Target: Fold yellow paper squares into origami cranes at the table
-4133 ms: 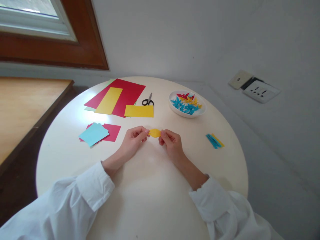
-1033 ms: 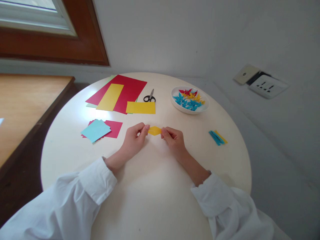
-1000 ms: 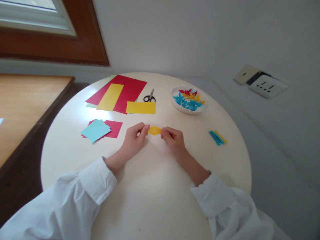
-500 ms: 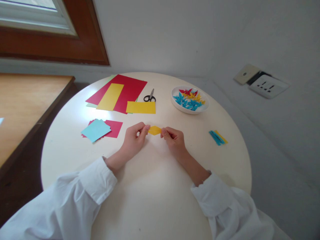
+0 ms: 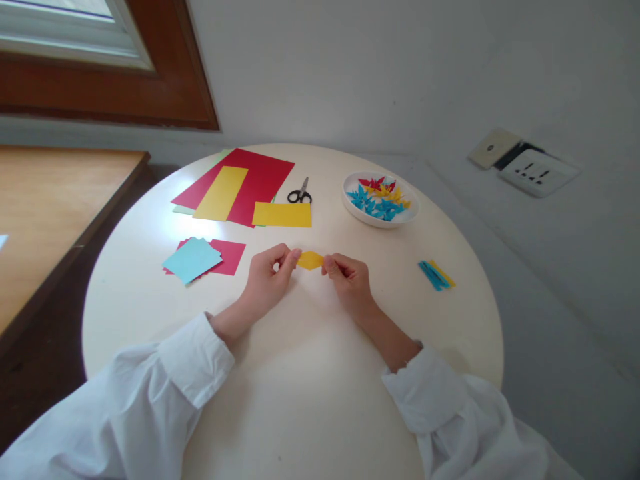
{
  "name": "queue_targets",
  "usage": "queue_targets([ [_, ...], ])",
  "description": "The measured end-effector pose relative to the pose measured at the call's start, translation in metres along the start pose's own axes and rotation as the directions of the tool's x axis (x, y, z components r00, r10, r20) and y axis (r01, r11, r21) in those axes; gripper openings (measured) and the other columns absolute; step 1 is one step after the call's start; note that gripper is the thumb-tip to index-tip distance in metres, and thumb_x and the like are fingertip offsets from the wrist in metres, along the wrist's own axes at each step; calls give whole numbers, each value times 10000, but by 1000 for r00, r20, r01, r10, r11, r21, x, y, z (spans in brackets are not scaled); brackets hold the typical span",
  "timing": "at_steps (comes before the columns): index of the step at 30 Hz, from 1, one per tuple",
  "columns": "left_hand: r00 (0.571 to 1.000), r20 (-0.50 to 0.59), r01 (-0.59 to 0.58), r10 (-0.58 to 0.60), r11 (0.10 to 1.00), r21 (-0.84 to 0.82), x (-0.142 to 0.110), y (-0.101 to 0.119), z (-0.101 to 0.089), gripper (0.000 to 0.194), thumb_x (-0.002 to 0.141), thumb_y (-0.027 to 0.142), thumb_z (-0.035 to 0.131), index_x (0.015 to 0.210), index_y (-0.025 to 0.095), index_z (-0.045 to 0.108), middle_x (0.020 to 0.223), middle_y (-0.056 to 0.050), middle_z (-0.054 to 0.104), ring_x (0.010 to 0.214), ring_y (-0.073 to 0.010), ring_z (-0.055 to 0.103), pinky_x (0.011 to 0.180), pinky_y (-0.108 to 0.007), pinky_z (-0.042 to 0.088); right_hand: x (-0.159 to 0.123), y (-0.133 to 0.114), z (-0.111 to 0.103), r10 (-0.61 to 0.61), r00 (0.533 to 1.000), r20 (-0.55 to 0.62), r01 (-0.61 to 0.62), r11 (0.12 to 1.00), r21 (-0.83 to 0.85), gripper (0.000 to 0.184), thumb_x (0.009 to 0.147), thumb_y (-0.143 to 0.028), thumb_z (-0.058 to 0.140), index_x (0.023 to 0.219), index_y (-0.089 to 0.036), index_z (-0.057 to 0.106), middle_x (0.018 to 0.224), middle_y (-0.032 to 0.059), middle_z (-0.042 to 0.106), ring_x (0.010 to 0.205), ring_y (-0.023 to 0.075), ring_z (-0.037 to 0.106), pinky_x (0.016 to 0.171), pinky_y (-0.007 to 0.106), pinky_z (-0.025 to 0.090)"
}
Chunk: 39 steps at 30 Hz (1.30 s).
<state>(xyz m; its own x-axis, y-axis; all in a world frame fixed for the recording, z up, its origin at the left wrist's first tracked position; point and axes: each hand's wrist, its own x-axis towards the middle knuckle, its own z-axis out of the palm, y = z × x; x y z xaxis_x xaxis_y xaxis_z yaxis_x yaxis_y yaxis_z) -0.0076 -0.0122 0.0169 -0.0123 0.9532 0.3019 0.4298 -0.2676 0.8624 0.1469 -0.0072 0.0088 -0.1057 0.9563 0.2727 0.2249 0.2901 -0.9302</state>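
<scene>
A small folded yellow paper (image 5: 311,260) is stretched between my two hands over the middle of the round white table (image 5: 300,400). My left hand (image 5: 270,273) pinches its left end between thumb and fingers. At the opposite end, my right hand (image 5: 350,280) grips the paper the same way. The paper's middle shows as a pointed, roughly diamond-like shape; its ends are hidden under my fingertips. Just beyond my hands lie a yellow paper rectangle (image 5: 283,215) and black-handled scissors (image 5: 300,196).
A white dish (image 5: 373,220) at the back right holds several folded red, yellow and blue paper pieces. Blue and yellow strips (image 5: 436,275) lie on the right. Light blue squares (image 5: 194,260) overlap pink sheets at the left; large red paper (image 5: 257,180) lies behind. Walls stand behind and right.
</scene>
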Motion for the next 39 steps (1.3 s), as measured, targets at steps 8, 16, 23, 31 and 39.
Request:
queue_targets([
  [8, 1000, -13, 12, -13, 999, -35, -1, 1, 0, 360, 811, 345, 466, 509, 182, 358, 485, 48, 335, 485, -86, 314, 472, -234, 263, 0, -1, 0, 3, 1000, -7, -3, 1000, -9, 413, 783, -486, 490, 496, -189, 470, 437, -53, 316, 441, 85, 273, 443, 250, 201],
  [16, 993, 70, 103, -93, 984, -143, 1, 2, 0, 376, 816, 372, 469, 503, 175, 399, 476, 42, 375, 458, -80, 317, 444, -236, 240, 0, 2, 1, 103, 994, 30, -105, 989, 106, 427, 765, -522, 508, 499, -191, 463, 421, -66, 270, 426, 81, 251, 438, 253, 179],
  [23, 977, 128, 196, -168, 946, -258, 2, -1, 2, 415, 811, 436, 479, 504, 169, 400, 482, 40, 386, 454, -74, 304, 445, -234, 224, 2, 10, 5, 223, 973, 66, -232, 906, 355, 413, 728, -483, 579, 480, -186, 435, 402, -76, 270, 408, 64, 214, 434, 257, 145],
  [31, 953, 208, 284, -222, 894, -347, 1, -7, 6, 426, 791, 497, 494, 520, 174, 441, 464, 37, 370, 436, -80, 301, 424, -235, 213, 5, 7, 5, 272, 960, 69, -274, 850, 449, 402, 682, -468, 626, 459, -182, 451, 397, -77, 264, 415, 61, 218, 440, 255, 156],
  [39, 944, 233, 311, -233, 863, -397, 1, -9, 6, 433, 783, 508, 508, 519, 168, 456, 462, 41, 371, 428, -72, 301, 425, -237, 204, 5, 6, 5, 278, 958, 77, -280, 834, 475, 402, 682, -457, 634, 455, -178, 455, 398, -79, 270, 409, 56, 217, 442, 256, 161],
])
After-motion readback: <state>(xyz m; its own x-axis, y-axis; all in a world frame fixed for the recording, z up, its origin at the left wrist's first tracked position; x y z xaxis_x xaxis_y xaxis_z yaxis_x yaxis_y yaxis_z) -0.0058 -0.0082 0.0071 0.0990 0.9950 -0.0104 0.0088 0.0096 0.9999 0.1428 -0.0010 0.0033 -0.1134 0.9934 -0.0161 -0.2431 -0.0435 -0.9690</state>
